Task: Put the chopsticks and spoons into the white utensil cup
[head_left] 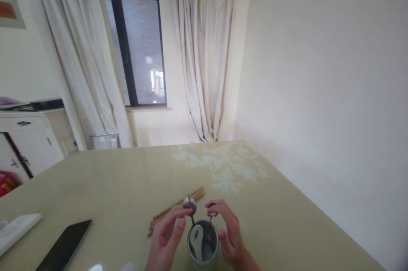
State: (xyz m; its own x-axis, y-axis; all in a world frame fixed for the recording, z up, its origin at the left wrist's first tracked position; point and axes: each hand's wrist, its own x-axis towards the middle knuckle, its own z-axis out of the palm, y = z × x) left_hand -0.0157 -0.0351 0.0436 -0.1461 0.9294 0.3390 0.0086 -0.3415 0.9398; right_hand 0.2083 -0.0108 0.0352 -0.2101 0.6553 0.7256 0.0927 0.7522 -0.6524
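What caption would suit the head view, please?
Left hand and right hand at spoons in a cup, near chopsticks.

Bare, slender left hand (164, 237): long, narrow fingers (178, 211) with rounded tips
Tapered left thumb (176, 233): a short nail (182, 222) — rounded — at its end
Bare, slender right hand (232, 230): narrow fingers, smooth back
Right wrist (245, 258): uncovered — cut off by the bottom edge
Fine skin detail: too blurred to tell

I see the person's bare left hand (163, 237) angled inward, its index finger (179, 211) stretched forward and its thumb (178, 232) raised just below, while the bare right hand (233, 235) faces it, fingers (221, 207) arched inward, thumb lower and apart from the fingertips.
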